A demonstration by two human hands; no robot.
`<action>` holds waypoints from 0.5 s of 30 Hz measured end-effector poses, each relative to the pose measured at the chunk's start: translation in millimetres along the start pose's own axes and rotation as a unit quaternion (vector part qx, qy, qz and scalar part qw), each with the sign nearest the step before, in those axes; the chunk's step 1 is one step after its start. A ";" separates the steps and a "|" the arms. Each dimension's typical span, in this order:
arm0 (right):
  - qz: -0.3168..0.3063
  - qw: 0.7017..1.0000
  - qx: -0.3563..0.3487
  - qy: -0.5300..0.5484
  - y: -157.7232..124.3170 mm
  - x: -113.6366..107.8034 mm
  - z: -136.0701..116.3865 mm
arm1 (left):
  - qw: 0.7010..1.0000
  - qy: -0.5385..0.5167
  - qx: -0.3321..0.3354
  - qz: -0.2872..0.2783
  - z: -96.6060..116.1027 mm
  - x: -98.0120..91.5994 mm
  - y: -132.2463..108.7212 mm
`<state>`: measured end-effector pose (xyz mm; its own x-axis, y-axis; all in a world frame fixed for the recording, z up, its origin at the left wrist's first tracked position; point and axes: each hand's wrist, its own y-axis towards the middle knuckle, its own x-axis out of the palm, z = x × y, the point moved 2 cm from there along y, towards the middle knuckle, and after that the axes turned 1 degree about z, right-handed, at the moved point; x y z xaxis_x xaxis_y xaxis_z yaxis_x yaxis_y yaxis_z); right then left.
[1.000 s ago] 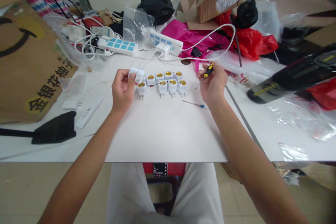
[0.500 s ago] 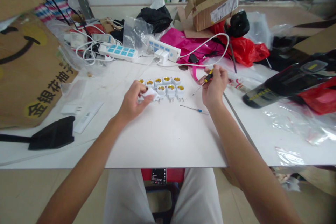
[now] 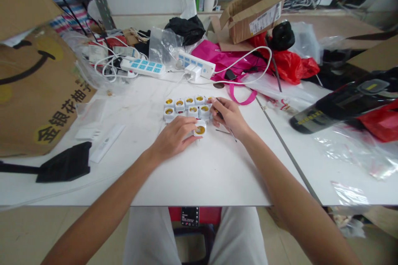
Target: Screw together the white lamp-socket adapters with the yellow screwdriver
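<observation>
My left hand [image 3: 178, 136] is closed on a white plug-in lamp socket [image 3: 200, 129] with a gold-coloured inside, its opening facing up, just in front of the others. More such lamp sockets [image 3: 192, 111] stand close together in two rows behind it. At the right end of these rows is my right hand [image 3: 228, 115], fingers curled round a screwdriver [image 3: 233, 136] whose thin shaft points back toward me. Its fingertips are beside the end sockets; whether they touch one I cannot tell. A second screwdriver [image 3: 221, 131] lies on the table, its handle hidden behind my right wrist.
White power strips [image 3: 143, 66] and cables lie behind the sockets. On the right rests a black bottle [image 3: 311, 116]; at left are a black shovel-like tool [image 3: 66, 163] and a paper bag [image 3: 31, 91]. A cardboard box [image 3: 255, 12] stands at the back.
My left hand has brought a lamp socket nearer and rightward, turning it opening-up. My right hand has moved left to the rows, and its screwdriver now points back toward me.
</observation>
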<state>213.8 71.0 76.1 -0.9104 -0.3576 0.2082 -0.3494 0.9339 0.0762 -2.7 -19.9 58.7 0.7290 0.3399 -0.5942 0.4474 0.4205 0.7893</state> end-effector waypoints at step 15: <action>-0.095 0.995 0.000 -0.027 -12.1 15.8 10.8 | 0.985 -0.002 -0.109 0.137 4.8 -5.9 2.4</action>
<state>201.3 54.0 67.9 -0.8386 -0.5274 0.1366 -0.5163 0.8493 0.1098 -3.4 -24.9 64.8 0.8091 0.4625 -0.3625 0.1123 0.4838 0.8679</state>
